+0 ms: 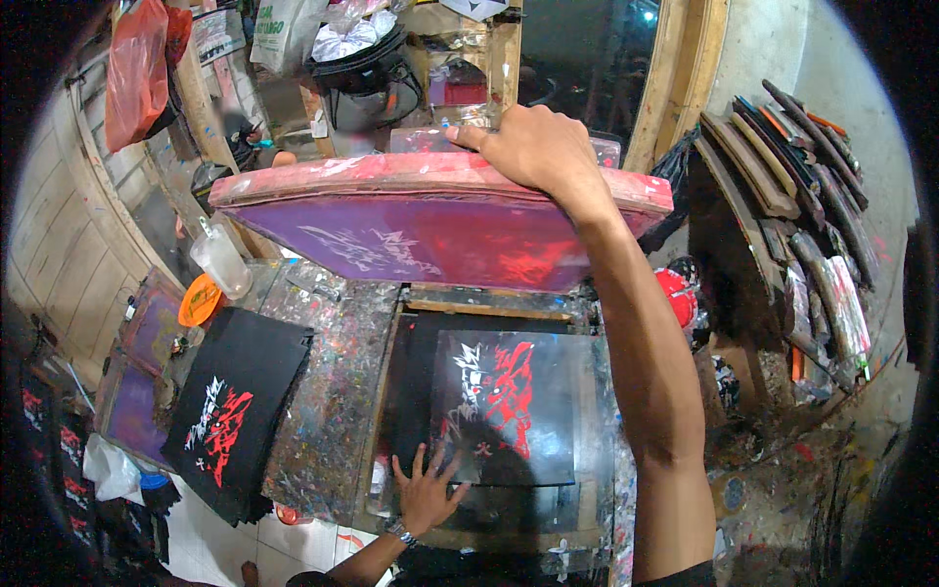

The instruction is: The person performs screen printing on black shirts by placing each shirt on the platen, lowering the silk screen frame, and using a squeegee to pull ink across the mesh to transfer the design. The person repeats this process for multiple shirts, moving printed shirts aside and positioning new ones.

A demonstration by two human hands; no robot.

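My right hand (543, 152) is wrapped over the top edge of a raised screen printing frame (342, 176). The frame has pink-stained wooden sides and a purple mesh with red and pale ink marks. Below it, a black sheet with a white and red print (548, 421) lies on the ink-stained worktable (328, 391); the sheet's surface looks glossy, perhaps under clear film. My left hand (427, 499) rests with fingers spread at the lower left corner of that sheet. To its left lies a stack of black printed sheets (220, 401).
Behind the stack stand an orange bowl (201, 300) and a translucent plastic jug (221, 259). A red round container (675, 297) sits right of the raised frame. Several long wooden pieces (753, 166) lean on the right wall. A red plastic bag (147, 73) hangs at upper left.
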